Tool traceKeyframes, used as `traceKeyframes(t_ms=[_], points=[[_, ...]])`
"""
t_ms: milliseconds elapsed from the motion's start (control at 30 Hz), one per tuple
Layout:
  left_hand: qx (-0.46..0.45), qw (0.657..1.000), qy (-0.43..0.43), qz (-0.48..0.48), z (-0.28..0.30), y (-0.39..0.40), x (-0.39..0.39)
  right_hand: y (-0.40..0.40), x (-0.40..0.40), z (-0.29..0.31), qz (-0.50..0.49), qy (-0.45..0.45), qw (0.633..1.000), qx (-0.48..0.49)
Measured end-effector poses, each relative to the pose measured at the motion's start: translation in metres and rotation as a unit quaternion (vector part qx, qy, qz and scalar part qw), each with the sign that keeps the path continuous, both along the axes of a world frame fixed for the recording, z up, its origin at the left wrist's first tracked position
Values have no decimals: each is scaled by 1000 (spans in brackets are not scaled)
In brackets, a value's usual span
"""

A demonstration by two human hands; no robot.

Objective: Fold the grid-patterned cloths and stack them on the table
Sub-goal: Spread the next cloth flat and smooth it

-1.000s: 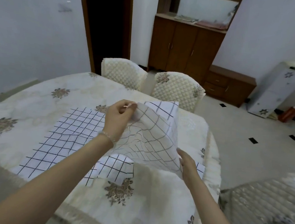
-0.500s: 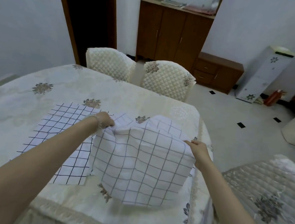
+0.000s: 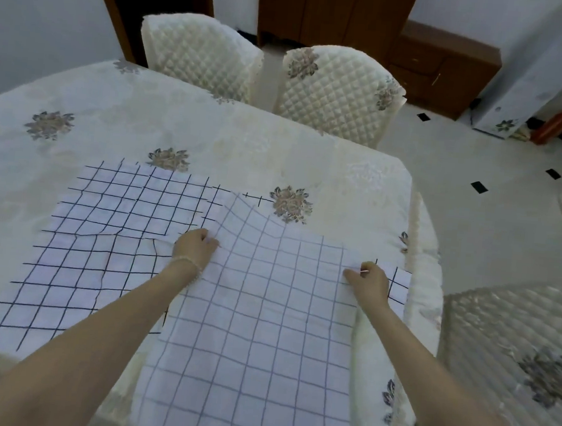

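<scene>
A white cloth with a thin grey grid lies spread over the table's near right part, its lower end hanging over the front edge. My left hand pinches its far left corner and my right hand pinches its far right corner, both pressed low at the table. A second grid cloth with darker lines lies flat to the left, partly under the first. A further piece of grid cloth peeks out beyond my right hand.
The round table wears a cream floral cover. Two quilted chairs stand behind it, another quilted seat at the right. A wooden cabinet and a covered appliance line the far wall.
The cloth was held up in the air by both hands; it has since come down and spread flat over the table, my hands moving apart to its far corners.
</scene>
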State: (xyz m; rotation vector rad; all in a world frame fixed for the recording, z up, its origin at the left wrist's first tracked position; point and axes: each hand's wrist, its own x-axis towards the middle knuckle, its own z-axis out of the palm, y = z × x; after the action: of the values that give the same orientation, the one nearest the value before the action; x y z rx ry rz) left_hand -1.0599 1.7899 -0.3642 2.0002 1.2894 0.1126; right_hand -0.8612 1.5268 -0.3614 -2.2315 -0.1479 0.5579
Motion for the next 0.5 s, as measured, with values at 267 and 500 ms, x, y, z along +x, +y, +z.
traceKeyframes(t_ms=[267,500], points=[[52,998,-40,21,-37,14,-2,32,5,-32,-45,-37,998,38],[208,978,-5,-24,-49,9,4,50,4,-49,-68,-77,991,83]])
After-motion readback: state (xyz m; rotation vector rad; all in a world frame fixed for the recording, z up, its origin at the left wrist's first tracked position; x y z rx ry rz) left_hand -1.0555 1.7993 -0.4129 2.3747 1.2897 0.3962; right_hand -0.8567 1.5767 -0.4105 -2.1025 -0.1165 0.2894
